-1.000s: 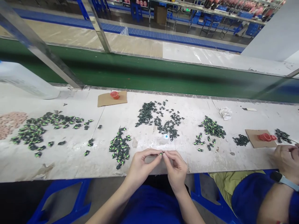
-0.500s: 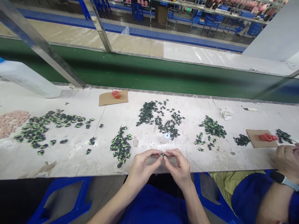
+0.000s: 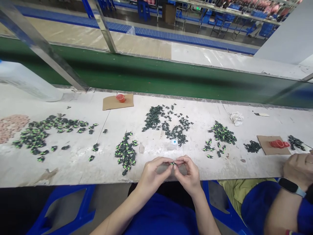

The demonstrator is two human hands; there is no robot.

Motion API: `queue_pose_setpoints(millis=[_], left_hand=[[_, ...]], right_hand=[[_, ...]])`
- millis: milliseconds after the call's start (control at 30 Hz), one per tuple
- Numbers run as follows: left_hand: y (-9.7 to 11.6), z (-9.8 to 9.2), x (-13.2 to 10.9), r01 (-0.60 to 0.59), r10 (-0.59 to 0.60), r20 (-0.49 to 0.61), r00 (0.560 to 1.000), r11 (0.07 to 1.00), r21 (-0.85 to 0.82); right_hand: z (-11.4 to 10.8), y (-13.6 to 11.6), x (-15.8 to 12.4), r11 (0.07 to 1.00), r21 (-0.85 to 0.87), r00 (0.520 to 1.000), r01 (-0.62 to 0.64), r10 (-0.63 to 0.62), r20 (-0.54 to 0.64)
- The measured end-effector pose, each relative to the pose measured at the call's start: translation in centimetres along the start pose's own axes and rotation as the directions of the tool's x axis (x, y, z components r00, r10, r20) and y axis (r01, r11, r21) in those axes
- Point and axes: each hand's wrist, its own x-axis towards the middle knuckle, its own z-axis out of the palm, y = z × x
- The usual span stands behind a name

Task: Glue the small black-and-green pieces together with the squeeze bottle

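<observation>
A small black-and-green piece (image 3: pixel 173 163) is pinched between the fingertips of my left hand (image 3: pixel 154 171) and my right hand (image 3: pixel 188 172), just above the table's near edge. Its exact kind is too small to make out. Beyond my fingers stands a little clear bottle with a white and blue top (image 3: pixel 174 142). Behind that lie loose dark green parts (image 3: pixel 153 118). Left of my hands is a heap of black-and-green pieces (image 3: pixel 126 153); a similar heap (image 3: pixel 223 133) sits to the right.
Red cups rest on cardboard, one at the back (image 3: pixel 120 98), one at right (image 3: pixel 278 144). A co-worker's hand (image 3: pixel 298 168) is at the right edge. More black-and-green pieces (image 3: pixel 36 137), pink parts (image 3: pixel 12 127) and a white jug (image 3: pixel 29 81) occupy the left. Crumpled tissue (image 3: pixel 236 118) lies right.
My two hands have shifted slightly to the right with the small piece still between them. The co-worker's hand and watch have moved a little to the left.
</observation>
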Motion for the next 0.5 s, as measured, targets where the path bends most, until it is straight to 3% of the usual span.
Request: queue_pose_setpoints(millis=[133, 267, 333, 400, 500], left_hand=[[-0.9, -0.3, 0.4, -0.048, 0.044, 0.036, 0.998, 0.992, 0.115], [-2.1, -3.5, 1.1, -0.156, 0.229, -0.123, 0.966, 0.89, 0.429], [-2.8, -5.6, 1.6, -0.104, 0.286, -0.212, 0.935, 0.789, 0.605], [-3.5, -7.3, 2.0, -0.007, 0.305, -0.274, 0.912, 0.68, 0.733], [-3.9, -8.4, 2.4, 0.074, 0.246, -0.252, 0.936, 0.562, 0.824]], right_hand=[[-2.9, 1.2, 0.7, 0.972, -0.236, 0.998, -0.001, -0.014, -0.061], [-6.6, 3.0, 1.6, 0.853, -0.516, 0.952, -0.083, -0.085, -0.293], [-7.4, 3.4, 2.0, 0.788, -0.608, 0.921, -0.1, -0.158, -0.355], [-7.0, 3.3, 2.4, 0.768, -0.637, 0.924, -0.064, -0.195, -0.328], [-4.5, 2.8, 2.8, 0.788, -0.615, 0.975, 0.04, -0.166, -0.149]])
